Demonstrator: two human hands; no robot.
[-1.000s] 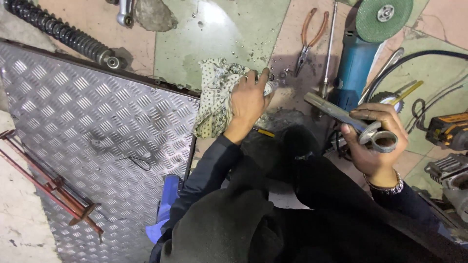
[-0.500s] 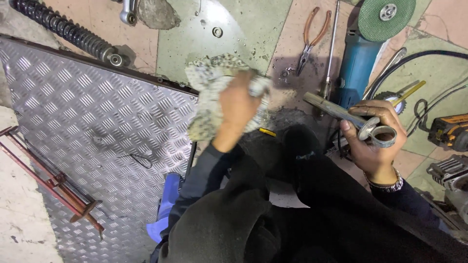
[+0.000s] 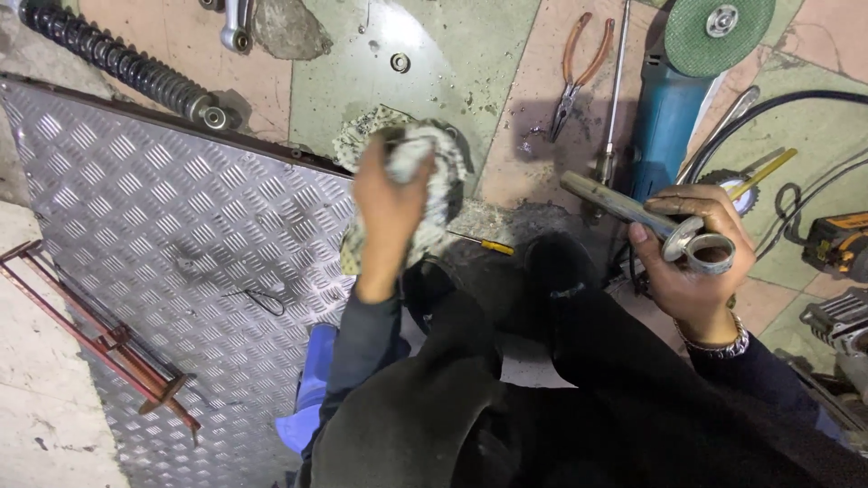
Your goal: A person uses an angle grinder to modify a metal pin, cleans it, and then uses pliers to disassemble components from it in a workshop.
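**Soft rag in one hand, steel part in the other**

The left hand (image 3: 389, 203) is bunching a patterned rag (image 3: 425, 181) above the edge of the checker plate (image 3: 172, 217); the cloth is hanging limp, so it likely handles light and floppy and is best gathered in a fist. Right of the rag, the right hand (image 3: 692, 262) is closing around a metal rod with a ring end (image 3: 665, 226). It looks stiff, fairly heavy and possibly greasy; gripping beside the ring seems safest. Behind it, a blue angle grinder (image 3: 674, 99) and pliers (image 3: 579, 72) are lying on the floor.
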